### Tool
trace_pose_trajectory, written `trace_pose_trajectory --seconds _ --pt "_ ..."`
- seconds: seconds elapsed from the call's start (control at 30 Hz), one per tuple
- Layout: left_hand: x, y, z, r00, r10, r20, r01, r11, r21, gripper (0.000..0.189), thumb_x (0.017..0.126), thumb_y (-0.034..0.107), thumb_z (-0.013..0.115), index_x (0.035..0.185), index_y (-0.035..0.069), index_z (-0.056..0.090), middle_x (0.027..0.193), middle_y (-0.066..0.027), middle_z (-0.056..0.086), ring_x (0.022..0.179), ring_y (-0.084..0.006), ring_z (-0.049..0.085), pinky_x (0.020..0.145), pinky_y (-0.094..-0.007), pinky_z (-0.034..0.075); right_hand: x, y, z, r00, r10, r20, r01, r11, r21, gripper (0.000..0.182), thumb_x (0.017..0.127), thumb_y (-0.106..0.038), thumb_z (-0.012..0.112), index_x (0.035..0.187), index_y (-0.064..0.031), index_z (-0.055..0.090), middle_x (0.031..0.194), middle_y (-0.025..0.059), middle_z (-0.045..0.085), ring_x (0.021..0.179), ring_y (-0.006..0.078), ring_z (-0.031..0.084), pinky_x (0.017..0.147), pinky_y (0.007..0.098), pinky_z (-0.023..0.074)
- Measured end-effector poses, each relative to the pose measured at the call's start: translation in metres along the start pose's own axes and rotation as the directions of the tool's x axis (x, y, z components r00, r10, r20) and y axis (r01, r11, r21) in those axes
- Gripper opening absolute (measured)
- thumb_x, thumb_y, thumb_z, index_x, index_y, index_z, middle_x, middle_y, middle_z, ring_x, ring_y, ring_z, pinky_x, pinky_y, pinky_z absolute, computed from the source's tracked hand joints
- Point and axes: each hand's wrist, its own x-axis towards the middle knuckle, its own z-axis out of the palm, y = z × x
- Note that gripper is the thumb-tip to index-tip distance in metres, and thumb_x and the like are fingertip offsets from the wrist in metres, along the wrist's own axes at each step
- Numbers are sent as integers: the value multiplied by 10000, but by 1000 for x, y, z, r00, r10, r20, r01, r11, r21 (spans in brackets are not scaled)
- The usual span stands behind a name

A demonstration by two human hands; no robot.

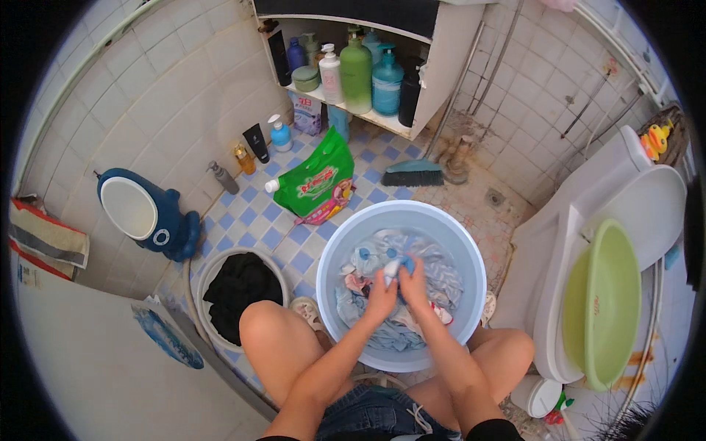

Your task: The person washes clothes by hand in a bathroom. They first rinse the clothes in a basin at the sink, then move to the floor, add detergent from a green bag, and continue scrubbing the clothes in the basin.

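A large light-blue plastic basin (331, 264) stands on the floor between my knees, with water and several pale garments (441, 275) in it. Over the middle of the basin my left hand (381, 295) pinches a small white and blue piece of cloth (391, 268). Close against it, my right hand (413, 281) grips the blue part of the same cloth. Below my wrists lie light-blue fabric (394, 336) and a pink piece (357, 283). Which garment the held cloth belongs to cannot be told.
Left of the basin, a white bucket (203, 275) holds black clothing (242, 292). A green detergent pouch (317, 182) stands beyond the basin, near a broom (412, 172). A toilet (543, 286) with a green basin (612, 308) leaning on it is at right. Bottles fill the cabinet (430, 110).
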Motion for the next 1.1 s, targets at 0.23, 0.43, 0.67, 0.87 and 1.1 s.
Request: trace_pose_trajectory --seconds 0.23,0.43,0.67,0.87,1.1 --pt "11 11 -17 933 -344 109 355 820 -448 344 907 143 378 1210 -15 421 968 -200 580 875 -325 578 784 -406 432 -43 -2 23 943 -267 198 300 941 -156 432 799 2 444 1229 -39 438 1157 252 510 1103 405 468 888 420 399" --pt "3 -25 -6 932 -303 199 335 929 -155 271 907 176 396 1095 15 507 930 -149 569 840 -217 543 766 -343 426 -24 5 11 962 -138 237 191 956 -222 391 841 -34 419 1231 -56 445 1145 262 511 1091 425 466 890 427 395" --pt "-1 13 2 990 -56 131 55 998 15 290 927 200 343 1031 -19 501 900 -228 564 865 -329 551 760 -381 426 1 16 -6 981 -160 111 185 946 -266 335 883 -89 390 1205 -32 465 1105 230 545 1035 384 516 880 413 401" --pt "13 5 -28 823 -539 178 529 615 -584 339 936 225 320 1034 -32 518 875 -233 571 890 -304 578 752 -399 441 -56 -9 31 943 -243 228 279 949 -144 359 923 -142 355 1241 -4 444 1267 214 448 1218 370 372 1009 399 295" --pt "12 -15 -25 957 -269 110 252 956 153 268 906 187 391 928 -11 571 884 -133 580 839 -190 530 745 -316 416 -43 -5 24 947 -193 258 259 932 -252 392 931 -167 330 1274 15 388 1331 219 371 1274 369 288 1042 408 234"
